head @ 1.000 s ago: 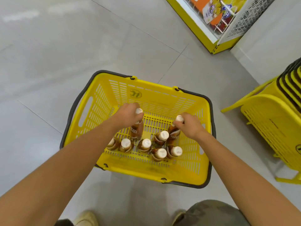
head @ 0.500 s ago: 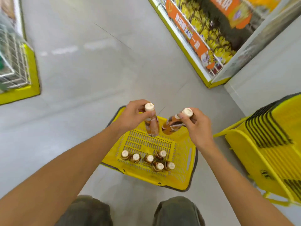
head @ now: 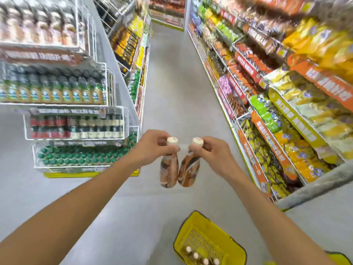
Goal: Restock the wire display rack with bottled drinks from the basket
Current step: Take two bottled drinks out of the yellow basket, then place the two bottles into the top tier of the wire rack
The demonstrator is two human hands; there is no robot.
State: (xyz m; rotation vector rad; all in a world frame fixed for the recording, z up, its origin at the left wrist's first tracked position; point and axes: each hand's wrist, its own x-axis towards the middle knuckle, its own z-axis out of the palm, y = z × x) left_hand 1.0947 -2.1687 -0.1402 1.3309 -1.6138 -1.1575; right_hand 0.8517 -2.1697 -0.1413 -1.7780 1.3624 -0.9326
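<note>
My left hand grips the neck of a brown bottled drink with a white cap. My right hand holds a second brown bottle the same way. Both bottles hang side by side at chest height over the aisle floor, their bases touching. The yellow basket sits on the floor at the bottom right, with several white-capped bottles left in it. The white wire display rack stands to the left, its tiers filled with bottled drinks.
A long shelf of snack bags lines the right side of the aisle. More shelving runs behind the wire rack. The grey floor stretches ahead between them.
Both hands lifted a bottle each out of the basket and raised them. My view swung up from the basket to the aisle and the rack.
</note>
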